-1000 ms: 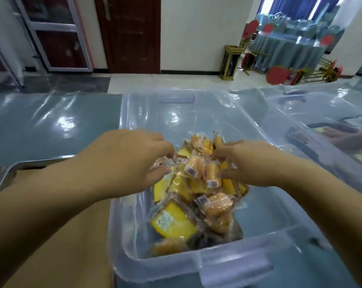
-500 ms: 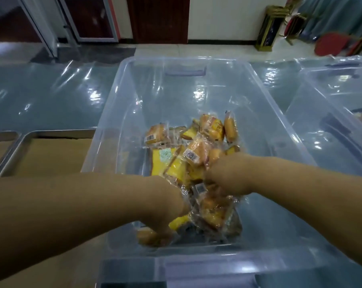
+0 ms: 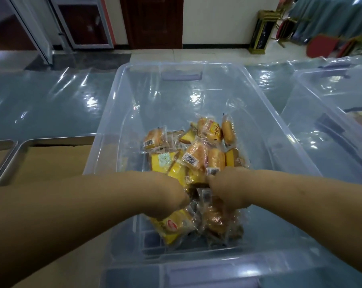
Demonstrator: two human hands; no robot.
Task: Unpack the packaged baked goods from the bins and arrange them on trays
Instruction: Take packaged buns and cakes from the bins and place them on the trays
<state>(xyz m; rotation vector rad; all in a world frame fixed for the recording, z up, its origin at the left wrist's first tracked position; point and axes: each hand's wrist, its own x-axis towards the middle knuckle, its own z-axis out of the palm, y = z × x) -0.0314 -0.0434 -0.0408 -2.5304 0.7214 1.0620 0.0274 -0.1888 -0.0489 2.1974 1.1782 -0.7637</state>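
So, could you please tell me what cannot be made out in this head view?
Head view:
- Fingers of left hand and right hand: buried among the packets, grip unclear.
- Lower packets: hidden under both hands.
- Tray: cut by left edge, partly behind the left forearm.
- Second bin: cut by right edge.
- Packet print: too small to read.

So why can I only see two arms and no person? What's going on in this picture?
The camera sits on the person's head, looking down, so you only see their arms. The left hand and right hand are both dug into a pile of packets, little cakes in clear wrappers, inside a see-through plastic bin. Their fingers curl into the pile and seem to grab some. Left of the bin is a metal tray, where the packets should go. A second bin stands on the right.
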